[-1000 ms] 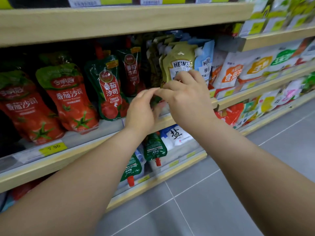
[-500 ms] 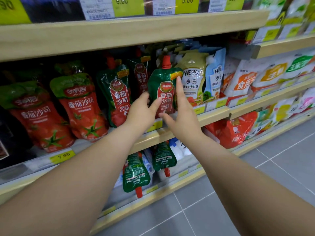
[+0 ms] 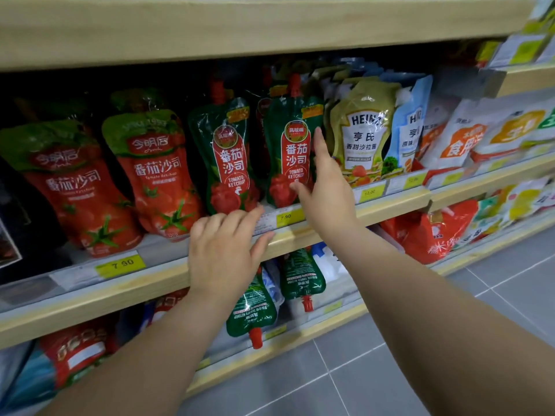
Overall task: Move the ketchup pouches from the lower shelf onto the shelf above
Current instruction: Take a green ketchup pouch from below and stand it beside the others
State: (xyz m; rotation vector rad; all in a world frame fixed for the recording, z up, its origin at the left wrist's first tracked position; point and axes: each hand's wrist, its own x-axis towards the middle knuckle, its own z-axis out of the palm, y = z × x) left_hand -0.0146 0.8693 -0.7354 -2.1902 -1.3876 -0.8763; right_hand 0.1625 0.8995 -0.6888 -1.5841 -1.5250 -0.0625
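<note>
Two green tomato ketchup pouches stand upright on the upper shelf [image 3: 390, 202]: one [image 3: 226, 157] on the left and one [image 3: 289, 145] right of it. My right hand [image 3: 324, 187] is spread flat against the right pouch's side, fingers apart, gripping nothing. My left hand [image 3: 223, 250] hovers open in front of the shelf edge, below the left pouch. On the lower shelf [image 3: 339, 313], two green ketchup pouches [image 3: 250, 307] [image 3: 301, 280] lie with their red caps pointing outward, partly hidden by my left arm.
Two red ketchup pouches [image 3: 159, 175] stand to the left on the upper shelf. A Heinz dressing pouch [image 3: 363, 136] and white bags [image 3: 459, 136] stand to the right. A wooden shelf board [image 3: 240, 28] runs overhead. Red bags [image 3: 432, 232] fill the lower right; grey floor tiles [image 3: 420, 370] lie below.
Both hands set a green pouch upright on the upper shelf and let go. My left hand has dropped to the shelf edge; my right hand stays against the pouch.
</note>
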